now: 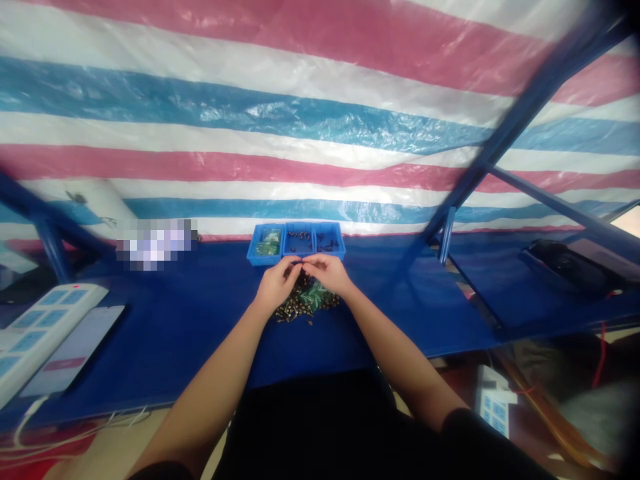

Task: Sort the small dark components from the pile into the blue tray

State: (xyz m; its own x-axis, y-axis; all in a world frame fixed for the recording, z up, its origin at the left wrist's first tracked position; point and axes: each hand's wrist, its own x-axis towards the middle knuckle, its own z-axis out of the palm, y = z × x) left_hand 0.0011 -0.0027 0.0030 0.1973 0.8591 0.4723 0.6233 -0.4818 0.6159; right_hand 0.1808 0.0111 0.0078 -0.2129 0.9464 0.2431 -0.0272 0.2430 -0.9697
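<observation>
1. The blue table [200, 313] carries everything named below.
2. A blue two-part tray [327, 255] stands toward the table's far edge, just beyond the hands; a single blue bin [260, 261] adjoins its left side.
3. The pile of small metal parts [290, 311] lies on the table just below and nearer the body than both hands.
4. The left hand [276, 285] has bent fingers, its tips meeting those of the right hand [331, 272], bent likewise; I cannot tell whether either is clamped on a part or merely closed.
5. Green packets [269, 243] fill much of the single bin.
6. A green plastic piece [313, 297] lies on the pile.
7. Small dark pieces [300, 235] lie scattered in both tray compartments.
</observation>
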